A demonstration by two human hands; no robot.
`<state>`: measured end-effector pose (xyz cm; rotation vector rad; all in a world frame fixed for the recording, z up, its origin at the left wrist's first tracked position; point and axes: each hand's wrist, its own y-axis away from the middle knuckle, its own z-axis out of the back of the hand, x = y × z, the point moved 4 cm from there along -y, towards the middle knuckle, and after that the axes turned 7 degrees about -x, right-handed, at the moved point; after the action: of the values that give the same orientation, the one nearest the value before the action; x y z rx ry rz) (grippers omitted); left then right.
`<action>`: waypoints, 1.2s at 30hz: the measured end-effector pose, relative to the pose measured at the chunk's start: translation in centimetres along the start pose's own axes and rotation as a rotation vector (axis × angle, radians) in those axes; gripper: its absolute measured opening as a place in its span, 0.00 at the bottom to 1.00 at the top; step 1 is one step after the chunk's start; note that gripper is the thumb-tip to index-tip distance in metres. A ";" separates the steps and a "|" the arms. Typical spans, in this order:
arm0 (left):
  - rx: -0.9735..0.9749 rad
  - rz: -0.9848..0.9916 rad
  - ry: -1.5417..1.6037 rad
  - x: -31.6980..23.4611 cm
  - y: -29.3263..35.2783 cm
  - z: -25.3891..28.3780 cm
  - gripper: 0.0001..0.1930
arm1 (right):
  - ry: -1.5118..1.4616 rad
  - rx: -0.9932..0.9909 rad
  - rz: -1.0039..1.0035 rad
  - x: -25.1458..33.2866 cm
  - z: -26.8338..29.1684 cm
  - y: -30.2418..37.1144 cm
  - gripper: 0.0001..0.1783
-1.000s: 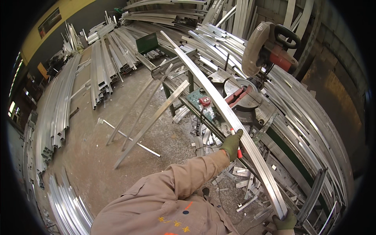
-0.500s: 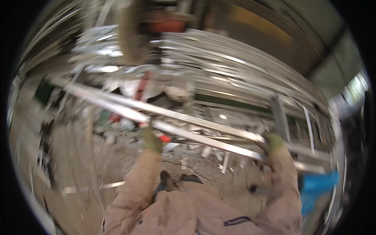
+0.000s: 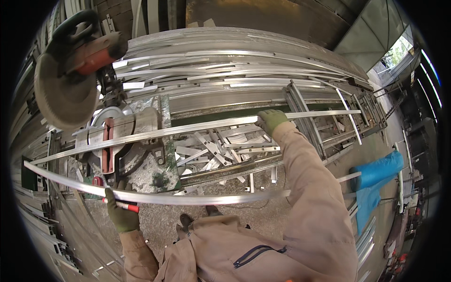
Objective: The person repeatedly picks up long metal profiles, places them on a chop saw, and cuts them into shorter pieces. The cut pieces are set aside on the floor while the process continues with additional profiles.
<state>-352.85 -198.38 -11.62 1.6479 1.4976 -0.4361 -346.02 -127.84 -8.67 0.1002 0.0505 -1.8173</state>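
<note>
Two long, shiny aluminium bars lie crosswise in front of me, nearly meeting at their left ends. My left hand point(image 3: 121, 209), in a green glove, is closed at the near bar point(image 3: 221, 198), with a red-and-white marker point(image 3: 123, 205) also in its fingers. Farther off, my gloved right hand point(image 3: 272, 122) grips the far bar point(image 3: 202, 126) from above. That bar crosses over the bed point(image 3: 136, 123) of a chop saw. My right forearm hides part of the near bar. The saw's large round blade point(image 3: 61, 94) is raised at the left, below its orange motor housing point(image 3: 96, 54).
Stacked metal profiles point(image 3: 225, 61) fill the bench behind. Short offcuts point(image 3: 218, 150) lie in a heap beyond the near bar. A red tape measure point(image 3: 97, 181) sits by the saw. On the right are a metal rack point(image 3: 303, 117) and blue plastic sheeting point(image 3: 378, 171).
My view has turned, so the saw appears farther left, and the blur has cleared. My hands are farther apart, and the gap between the two bars has widened on the right.
</note>
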 end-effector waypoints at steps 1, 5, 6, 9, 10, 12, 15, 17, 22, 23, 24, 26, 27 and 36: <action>-0.040 -0.008 -0.012 0.2 0.2 -0.1 0.44 | 0.019 0.025 -0.039 -0.9 -0.9 -1.2 0.28; -0.127 -0.001 -0.034 1.2 1.1 -0.8 0.43 | 0.052 -0.137 -0.083 -0.3 -0.5 -3.7 0.31; -0.143 -0.009 -0.046 1.3 1.2 -0.9 0.42 | 0.070 -0.149 -0.107 1.1 0.6 -3.3 0.32; -0.177 -0.001 -0.012 1.9 0.8 -1.3 0.40 | -0.363 0.277 0.031 6.8 4.0 0.8 0.47; -0.204 0.015 0.040 2.4 0.6 -1.6 0.40 | -0.511 0.487 0.050 9.8 4.7 3.0 0.52; -0.172 0.019 0.049 3.6 0.4 -2.9 0.38 | -0.684 0.486 0.354 14.2 7.9 9.0 0.61; -0.158 0.047 0.081 7.1 1.8 -5.2 0.36 | -0.388 0.430 0.390 17.8 7.6 11.9 0.38; -0.105 0.099 0.134 8.1 1.8 -6.3 0.37 | -0.273 0.352 0.405 16.9 6.2 12.0 0.23; -0.121 -0.087 0.116 2.5 -3.4 -4.9 0.37 | -0.012 0.388 0.129 5.5 3.3 11.8 0.15; -0.095 -0.043 0.122 1.6 -4.6 -4.5 0.35 | -0.004 0.406 0.045 2.7 3.1 11.9 0.14; -0.061 -0.022 0.103 0.9 -5.7 -4.4 0.34 | -0.008 0.381 -0.010 0.2 2.9 11.9 0.14; -0.052 0.019 0.078 1.4 -6.8 -4.3 0.33 | 0.029 0.442 -0.113 -3.7 1.8 11.4 0.15; -0.078 0.012 0.063 2.0 -6.9 -4.4 0.32 | 0.061 0.411 -0.132 -4.9 1.4 11.5 0.16; 0.190 0.371 0.010 16.3 -1.7 -11.3 0.26 | 0.202 0.100 -0.431 -14.6 1.5 11.2 0.21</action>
<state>-353.89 -179.36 -17.60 2.0290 1.1477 -0.3719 -331.72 -116.63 -5.59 0.3666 0.1325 -2.2346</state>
